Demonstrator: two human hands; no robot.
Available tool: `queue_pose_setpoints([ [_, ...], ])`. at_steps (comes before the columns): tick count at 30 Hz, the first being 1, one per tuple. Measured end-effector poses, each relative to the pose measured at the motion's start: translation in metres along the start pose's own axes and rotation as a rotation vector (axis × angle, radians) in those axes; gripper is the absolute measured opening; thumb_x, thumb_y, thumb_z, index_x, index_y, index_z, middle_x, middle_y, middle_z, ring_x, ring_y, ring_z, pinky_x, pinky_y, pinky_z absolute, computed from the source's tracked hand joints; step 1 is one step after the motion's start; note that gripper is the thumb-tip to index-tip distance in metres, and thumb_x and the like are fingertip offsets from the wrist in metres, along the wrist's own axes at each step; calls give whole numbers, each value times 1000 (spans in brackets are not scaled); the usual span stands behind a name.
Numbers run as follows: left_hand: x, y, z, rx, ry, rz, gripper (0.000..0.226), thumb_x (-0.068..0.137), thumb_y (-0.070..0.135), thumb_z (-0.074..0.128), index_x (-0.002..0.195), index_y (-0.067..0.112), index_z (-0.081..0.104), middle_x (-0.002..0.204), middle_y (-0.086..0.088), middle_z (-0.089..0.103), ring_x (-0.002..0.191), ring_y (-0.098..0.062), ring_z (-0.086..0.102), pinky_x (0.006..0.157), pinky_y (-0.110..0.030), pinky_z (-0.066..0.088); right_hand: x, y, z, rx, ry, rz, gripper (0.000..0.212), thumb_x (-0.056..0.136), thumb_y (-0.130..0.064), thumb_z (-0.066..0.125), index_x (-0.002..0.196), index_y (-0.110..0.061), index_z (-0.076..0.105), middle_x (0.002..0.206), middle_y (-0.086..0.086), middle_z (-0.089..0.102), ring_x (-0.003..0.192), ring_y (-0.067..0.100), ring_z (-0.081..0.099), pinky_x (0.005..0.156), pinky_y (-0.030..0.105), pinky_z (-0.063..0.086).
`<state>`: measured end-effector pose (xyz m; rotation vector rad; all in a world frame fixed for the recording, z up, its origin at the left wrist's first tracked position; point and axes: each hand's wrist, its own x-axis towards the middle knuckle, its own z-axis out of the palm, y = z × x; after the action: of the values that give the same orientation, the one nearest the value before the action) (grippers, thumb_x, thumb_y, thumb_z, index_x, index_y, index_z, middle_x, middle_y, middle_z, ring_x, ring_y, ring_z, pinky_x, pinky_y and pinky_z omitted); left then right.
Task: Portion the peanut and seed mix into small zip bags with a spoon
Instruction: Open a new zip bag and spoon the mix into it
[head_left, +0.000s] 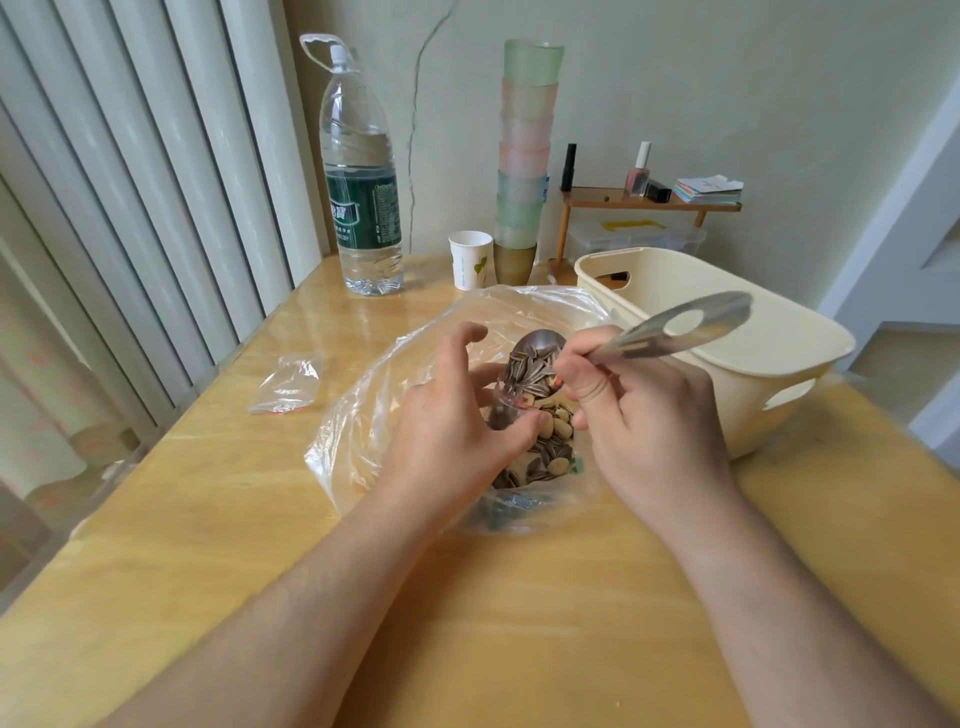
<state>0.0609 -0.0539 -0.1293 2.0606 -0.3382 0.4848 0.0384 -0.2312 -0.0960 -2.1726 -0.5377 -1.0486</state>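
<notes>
Two bare forearms reach in over the wooden worktop (218, 519). The left hand (457, 410) has its grip pinched on a small zip bag (540, 441), thumb and fingers curled around the bag's red-edged mouth, holding it over a big clear plastic bag (374, 405) spread on the worktop. The small bag is already partly filled with peanuts and striped seeds. The right hand (639, 415) has its grip clenched around the handle of a metal spoon (675, 327), whose bowl, heaped with seeds, tips down at the mouth of the small bag. To the left lies another small zip bag (288, 384), flat and apart. Just beside the right hand stands a cream basket (727, 332). Further back are a paper cup (470, 260), a stack of coloured cups (524, 156) and a tall water bottle (363, 182).
</notes>
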Motion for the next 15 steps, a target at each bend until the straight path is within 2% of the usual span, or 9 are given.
queue_pose_setpoints([
  [3, 0, -2, 1, 8, 6, -10, 78, 78, 41, 87, 134, 43, 33, 118, 13, 73, 99, -1, 72, 84, -37, 62, -1, -3, 1, -15, -31, -11, 36, 105, -43, 52, 96, -14, 72, 73, -8, 65, 64, 19, 68, 70, 29, 48],
  [7, 2, -1, 0, 13, 22, -17, 77, 79, 43, 87, 135, 41, 33, 117, 15, 74, 101, -1, 72, 86, -37, 62, -1, -7, 2, 65, -37, 17, 33, 102, -41, 57, 94, -13, 72, 81, -4, 69, 66, 21, 68, 65, 39, 50],
  [9, 2, -2, 0, 6, 18, -29, 77, 79, 41, 87, 133, 41, 33, 106, 23, 72, 98, 4, 71, 85, -31, 61, -3, -7, 2, 82, -54, 39, 23, 102, -33, 62, 93, -14, 72, 80, -5, 68, 67, 18, 68, 65, 39, 51],
  [11, 3, -4, 1, -1, 9, -36, 76, 79, 39, 88, 134, 39, 34, 93, 34, 67, 93, 10, 69, 79, -20, 57, -4, -6, 0, 136, -87, 48, 8, 99, -11, 68, 93, -14, 72, 82, -9, 67, 70, 8, 67, 64, 37, 52],
  [12, 3, -4, 0, -6, 9, -36, 76, 80, 39, 88, 135, 37, 35, 88, 38, 65, 90, 13, 68, 76, -15, 55, -5, -6, -1, 151, -102, 44, 10, 98, -5, 69, 93, -13, 73, 82, -10, 67, 71, 6, 66, 64, 37, 53],
  [14, 3, -4, 0, -16, 16, -36, 77, 80, 44, 87, 137, 34, 35, 85, 42, 63, 89, 14, 67, 73, -10, 52, -5, -5, -3, 137, -127, -11, 6, 99, -13, 70, 95, -12, 75, 81, -5, 67, 70, 16, 66, 63, 39, 52],
  [15, 3, -3, 0, -17, 22, -31, 78, 80, 48, 85, 137, 33, 34, 86, 40, 64, 89, 13, 67, 73, -9, 51, -5, -5, -3, 128, -131, -26, 11, 100, -20, 68, 97, -12, 75, 81, -2, 67, 69, 22, 65, 63, 40, 52],
])
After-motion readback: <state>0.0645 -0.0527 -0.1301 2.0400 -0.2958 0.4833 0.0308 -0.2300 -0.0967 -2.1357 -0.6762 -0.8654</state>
